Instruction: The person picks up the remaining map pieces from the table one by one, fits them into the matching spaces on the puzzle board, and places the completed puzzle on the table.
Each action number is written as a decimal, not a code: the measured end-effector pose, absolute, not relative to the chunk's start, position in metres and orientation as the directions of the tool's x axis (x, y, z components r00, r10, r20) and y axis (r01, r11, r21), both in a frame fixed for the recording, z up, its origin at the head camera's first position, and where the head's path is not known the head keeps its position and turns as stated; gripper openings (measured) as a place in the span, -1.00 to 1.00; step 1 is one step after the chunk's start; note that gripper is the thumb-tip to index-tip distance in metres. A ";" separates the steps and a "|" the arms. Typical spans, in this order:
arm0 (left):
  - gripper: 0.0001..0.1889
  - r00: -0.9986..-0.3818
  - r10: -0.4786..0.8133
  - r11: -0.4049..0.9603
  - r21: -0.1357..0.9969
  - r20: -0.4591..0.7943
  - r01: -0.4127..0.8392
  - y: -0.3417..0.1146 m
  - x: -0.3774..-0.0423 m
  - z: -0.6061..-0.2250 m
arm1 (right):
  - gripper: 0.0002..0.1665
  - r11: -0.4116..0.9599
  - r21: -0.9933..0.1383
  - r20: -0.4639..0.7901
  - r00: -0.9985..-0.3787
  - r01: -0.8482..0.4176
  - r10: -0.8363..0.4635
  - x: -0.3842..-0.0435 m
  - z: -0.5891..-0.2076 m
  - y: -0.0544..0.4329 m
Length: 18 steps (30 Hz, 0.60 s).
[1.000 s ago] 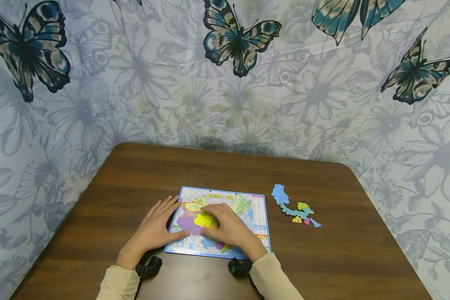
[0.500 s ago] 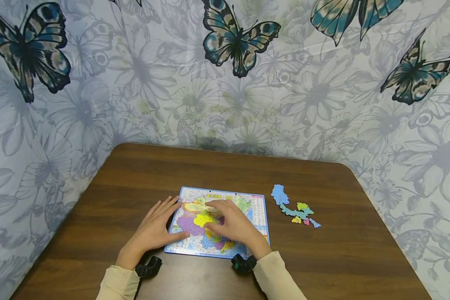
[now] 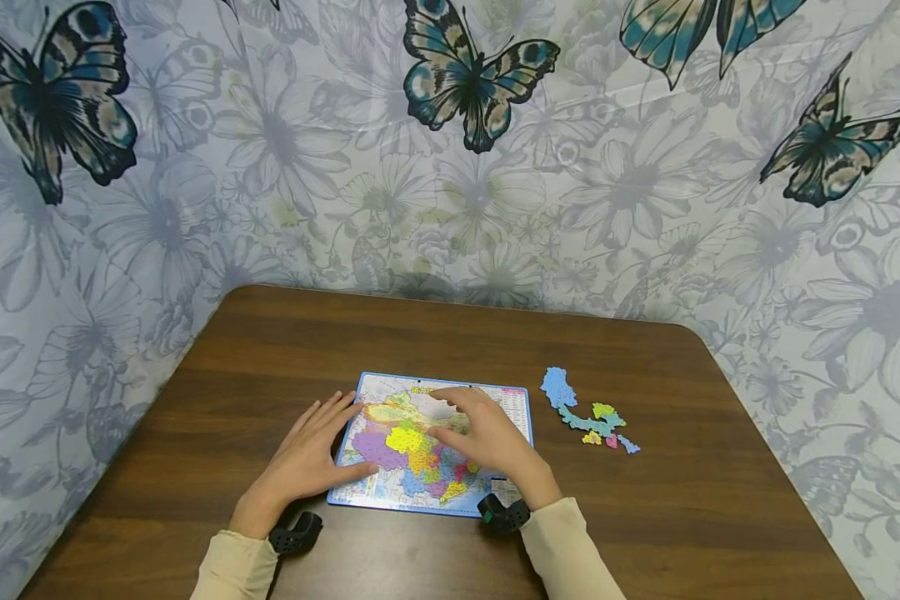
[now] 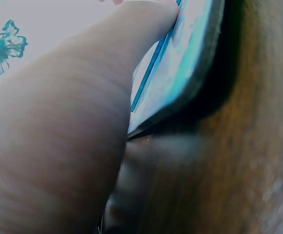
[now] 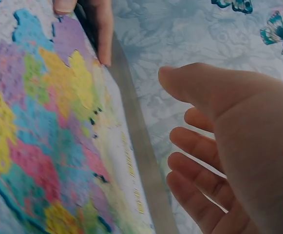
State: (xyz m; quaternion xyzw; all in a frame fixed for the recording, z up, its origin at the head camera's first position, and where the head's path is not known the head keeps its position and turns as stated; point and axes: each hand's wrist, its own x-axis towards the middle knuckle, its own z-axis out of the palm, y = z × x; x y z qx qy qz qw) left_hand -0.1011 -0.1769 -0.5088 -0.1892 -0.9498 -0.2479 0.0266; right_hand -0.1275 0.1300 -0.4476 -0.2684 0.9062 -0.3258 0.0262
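A map puzzle board (image 3: 360, 497) with a blue rim lies on the table, many coloured pieces fitted on it. My left hand (image 3: 303, 460) rests at the board's left side, fingers spread along the edge and thumb over the lower left. Above the board's right half is my right hand (image 3: 495, 437), thumb and fingers apart with nothing between them. In the right wrist view, the right hand (image 5: 248, 126) shows loosely bent fingers beside the coloured map. A yellow piece (image 3: 405, 439) sits left of the right thumb, next to a purple piece (image 3: 378, 450).
Several loose pieces lie right of the board on the brown table (image 3: 682, 500): a large blue piece (image 3: 558, 387), a long teal piece (image 3: 588, 423), a yellow-green piece (image 3: 603, 410) and smaller ones. A butterfly-patterned cloth (image 3: 450, 217) hangs behind the table.
My right hand has drawn back to the right from the yellow piece, uncovering more of the map's middle. The left hand and the loose pieces have stayed in place.
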 end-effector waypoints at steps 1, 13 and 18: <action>0.09 -0.927 0.346 0.806 0.461 0.144 0.373 -0.177 -0.101 -0.509 | -0.34 0.642 -0.610 0.128 -0.858 -0.464 -0.498 -0.128 -0.447 0.132; 0.10 -0.927 0.347 0.809 0.454 0.142 0.372 -0.177 -0.101 -0.508 | -0.37 0.649 -0.632 0.164 -0.891 -0.424 -0.422 -0.131 -0.439 0.150; 0.09 -0.928 0.346 0.810 0.455 0.141 0.371 -0.178 -0.100 -0.508 | -0.39 0.665 -0.614 0.191 -0.898 -0.425 -0.398 -0.133 -0.436 0.158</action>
